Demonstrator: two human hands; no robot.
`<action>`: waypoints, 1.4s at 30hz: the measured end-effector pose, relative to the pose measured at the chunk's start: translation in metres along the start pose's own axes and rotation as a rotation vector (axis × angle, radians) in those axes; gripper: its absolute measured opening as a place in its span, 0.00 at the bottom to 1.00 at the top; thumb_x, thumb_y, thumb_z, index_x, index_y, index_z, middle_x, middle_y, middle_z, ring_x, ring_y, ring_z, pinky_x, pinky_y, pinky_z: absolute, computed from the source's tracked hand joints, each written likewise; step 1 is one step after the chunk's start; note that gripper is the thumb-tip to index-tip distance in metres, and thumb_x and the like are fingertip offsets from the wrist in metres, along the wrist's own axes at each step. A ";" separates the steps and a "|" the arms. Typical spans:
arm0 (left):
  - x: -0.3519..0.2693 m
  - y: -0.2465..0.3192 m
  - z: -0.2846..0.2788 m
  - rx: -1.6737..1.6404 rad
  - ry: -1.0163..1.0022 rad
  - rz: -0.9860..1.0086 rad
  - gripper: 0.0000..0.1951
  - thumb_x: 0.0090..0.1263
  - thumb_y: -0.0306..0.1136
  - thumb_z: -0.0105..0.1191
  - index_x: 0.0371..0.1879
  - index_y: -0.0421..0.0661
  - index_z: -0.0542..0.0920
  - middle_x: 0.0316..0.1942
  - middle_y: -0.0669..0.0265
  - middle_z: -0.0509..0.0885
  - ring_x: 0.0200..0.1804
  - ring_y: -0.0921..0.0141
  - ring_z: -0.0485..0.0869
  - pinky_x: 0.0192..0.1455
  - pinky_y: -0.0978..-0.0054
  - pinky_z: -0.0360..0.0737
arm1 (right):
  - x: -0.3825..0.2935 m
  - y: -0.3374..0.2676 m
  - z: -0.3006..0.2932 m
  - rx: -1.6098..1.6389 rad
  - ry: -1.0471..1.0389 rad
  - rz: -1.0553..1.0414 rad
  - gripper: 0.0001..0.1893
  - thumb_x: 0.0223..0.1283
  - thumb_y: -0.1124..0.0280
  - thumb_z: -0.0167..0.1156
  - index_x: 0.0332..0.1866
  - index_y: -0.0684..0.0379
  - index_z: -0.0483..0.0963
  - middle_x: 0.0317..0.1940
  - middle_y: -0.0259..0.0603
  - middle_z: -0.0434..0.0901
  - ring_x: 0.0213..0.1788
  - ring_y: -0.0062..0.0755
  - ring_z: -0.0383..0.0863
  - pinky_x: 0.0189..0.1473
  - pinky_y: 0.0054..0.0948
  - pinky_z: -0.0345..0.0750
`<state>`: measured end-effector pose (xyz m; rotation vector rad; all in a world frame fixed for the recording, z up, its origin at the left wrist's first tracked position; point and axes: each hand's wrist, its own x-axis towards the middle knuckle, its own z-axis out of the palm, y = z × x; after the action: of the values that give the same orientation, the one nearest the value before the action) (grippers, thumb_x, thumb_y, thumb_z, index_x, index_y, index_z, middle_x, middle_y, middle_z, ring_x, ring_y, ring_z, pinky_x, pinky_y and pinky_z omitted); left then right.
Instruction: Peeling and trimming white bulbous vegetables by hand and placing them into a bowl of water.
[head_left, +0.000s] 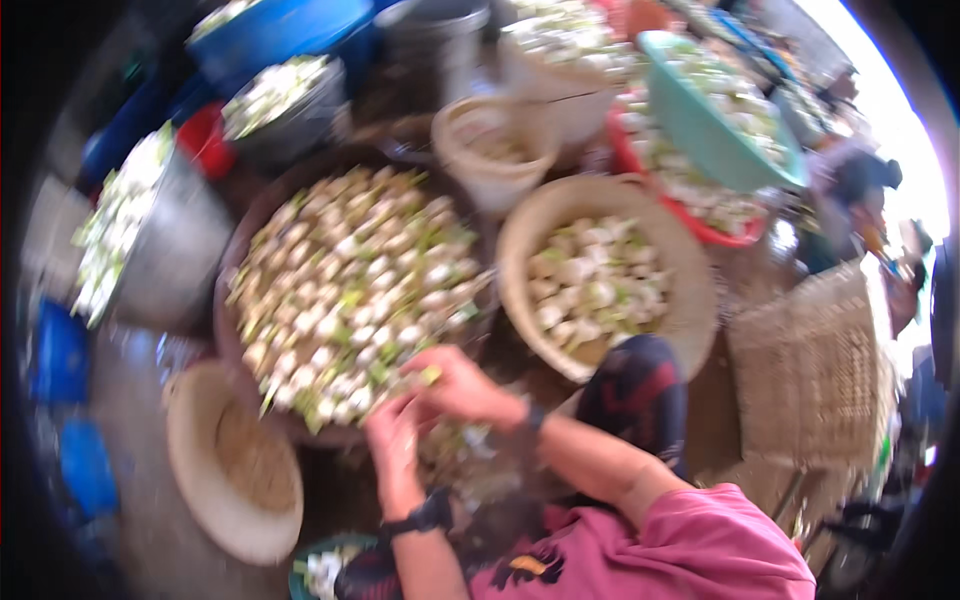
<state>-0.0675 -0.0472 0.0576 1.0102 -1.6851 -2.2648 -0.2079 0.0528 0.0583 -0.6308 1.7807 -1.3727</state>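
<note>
White bulb-like vegetables with green stalks (375, 277) fill a wide dark tub (225, 300) before me. My left hand (395, 431) and my right hand (454, 386) meet at the tub's near edge, with fingers close together. A small yellow-green piece (430, 374) shows at my right hand's fingers. Blur and overlap hide what the left fingers hold. To the right of the tub stands a tan basin (694, 300) with more of the white vegetables (596, 285) in it.
A tan tub (277, 536) leans at the lower left. Farther off are a metal container (176, 247), a cream bucket (487, 176), a teal basin (690, 127) over a red one (731, 238), and a wicker basket (806, 375). People (862, 180) are at the far right.
</note>
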 end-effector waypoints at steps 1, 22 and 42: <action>-0.003 0.005 0.000 -0.075 0.003 -0.046 0.09 0.72 0.31 0.58 0.43 0.37 0.84 0.33 0.63 0.86 0.34 0.72 0.87 0.35 0.75 0.85 | -0.002 0.002 0.003 0.093 -0.025 0.068 0.19 0.73 0.56 0.58 0.57 0.61 0.77 0.40 0.33 0.82 0.43 0.20 0.79 0.47 0.26 0.77; 0.006 -0.001 0.016 -0.474 -0.070 -0.152 0.17 0.75 0.38 0.53 0.55 0.38 0.79 0.45 0.58 0.87 0.37 0.64 0.89 0.38 0.67 0.88 | 0.024 0.022 -0.032 0.502 -0.048 -0.178 0.19 0.70 0.68 0.55 0.60 0.67 0.78 0.51 0.40 0.87 0.54 0.25 0.84 0.59 0.27 0.78; -0.005 0.009 0.028 0.492 0.241 0.354 0.09 0.70 0.31 0.60 0.37 0.35 0.85 0.21 0.58 0.81 0.25 0.80 0.73 0.29 0.73 0.75 | -0.004 -0.012 0.023 0.528 0.321 0.178 0.21 0.77 0.55 0.53 0.51 0.65 0.80 0.33 0.33 0.79 0.32 0.19 0.77 0.33 0.21 0.74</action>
<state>-0.0825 -0.0259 0.0712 0.9234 -2.1513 -1.4832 -0.1874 0.0397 0.0687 0.0326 1.5599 -1.7929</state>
